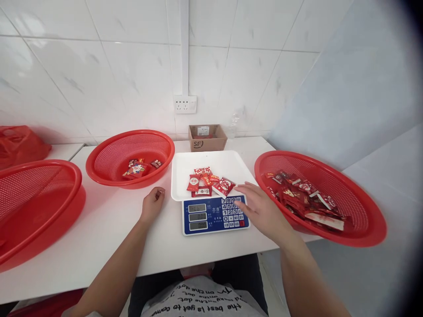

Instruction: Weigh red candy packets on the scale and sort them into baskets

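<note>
A digital scale with a white tray and a blue keypad panel stands on the table. Several red snack packets lie on the tray. My right hand hovers over the scale's right edge, fingers stretched out and apart. Its fingertips are close to a red and white packet at the tray's front right; whether they touch it, I cannot tell. Left of the scale, my left hand rests on the white table, its fingers curled in and nothing showing in them.
A red basket full of snack packets stands at right. Another basket, holding a few packets, is behind my left hand, and a third basket sits far left. A cardboard box and plastic bottle stand by the wall.
</note>
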`<state>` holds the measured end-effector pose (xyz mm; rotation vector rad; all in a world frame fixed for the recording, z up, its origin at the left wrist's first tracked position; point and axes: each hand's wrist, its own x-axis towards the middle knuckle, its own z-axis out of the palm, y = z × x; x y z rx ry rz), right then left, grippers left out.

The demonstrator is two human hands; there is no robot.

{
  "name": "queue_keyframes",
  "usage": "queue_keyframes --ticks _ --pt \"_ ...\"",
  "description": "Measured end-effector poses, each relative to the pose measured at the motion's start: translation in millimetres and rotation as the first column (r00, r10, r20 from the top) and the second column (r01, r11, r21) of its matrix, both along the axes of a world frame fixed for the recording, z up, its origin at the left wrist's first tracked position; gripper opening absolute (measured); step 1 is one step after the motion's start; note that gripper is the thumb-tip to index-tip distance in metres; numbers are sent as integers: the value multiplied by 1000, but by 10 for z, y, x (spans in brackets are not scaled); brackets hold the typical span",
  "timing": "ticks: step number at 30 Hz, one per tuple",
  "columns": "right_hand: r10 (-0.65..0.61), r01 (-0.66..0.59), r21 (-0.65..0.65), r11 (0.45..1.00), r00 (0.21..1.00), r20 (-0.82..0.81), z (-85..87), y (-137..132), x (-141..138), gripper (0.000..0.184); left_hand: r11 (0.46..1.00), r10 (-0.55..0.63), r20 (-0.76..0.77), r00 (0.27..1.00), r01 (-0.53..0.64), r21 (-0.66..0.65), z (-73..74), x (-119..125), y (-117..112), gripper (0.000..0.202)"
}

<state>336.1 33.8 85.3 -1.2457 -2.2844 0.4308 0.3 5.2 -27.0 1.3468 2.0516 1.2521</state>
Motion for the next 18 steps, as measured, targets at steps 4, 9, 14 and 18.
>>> queue_keyframes --ticks 4,9,14,18 --pt "-213 215 61 975 976 -31 51 17 298 39 1000 2 6 1000 -2 -8 9 3 -3 20" --pt "-415 419 -16 908 904 106 11 82 601 44 1000 11 7 1000 -11 -25 55 23 -12 19" --pt "-412 456 -104 884 864 289 -132 181 667 52 999 33 4 999 -33 8 95 61 -8 20" --pt "-409 485 -105 868 820 399 -191 224 649 56 982 134 -17 991 -130 137 207 133 -117 27"
